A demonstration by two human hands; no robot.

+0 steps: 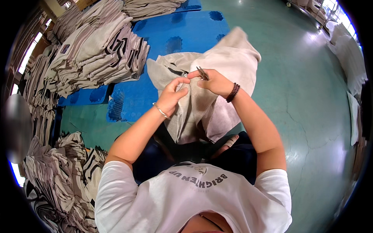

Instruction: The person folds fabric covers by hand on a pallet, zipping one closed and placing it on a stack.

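A pale beige-grey piece of cloth (229, 70) with a dark patch drapes over my lap in loose folds. My left hand (174, 95) pinches a bit of this cloth between thumb and fingers. My right hand (216, 82) is closed around small dark thread snips (202, 73), whose tips point up and to the left. The fingertips of both hands almost meet over the cloth. Whether the right fingertips also touch the cloth or a thread is too small to tell.
Tall stacks of folded beige cloth (97, 50) stand on blue plastic pallets (186, 31) ahead and to the left. A heaped cloth pile (58, 174) lies at the lower left. White wrapped bundles (345, 54) line the far right, beyond the green floor (299, 101).
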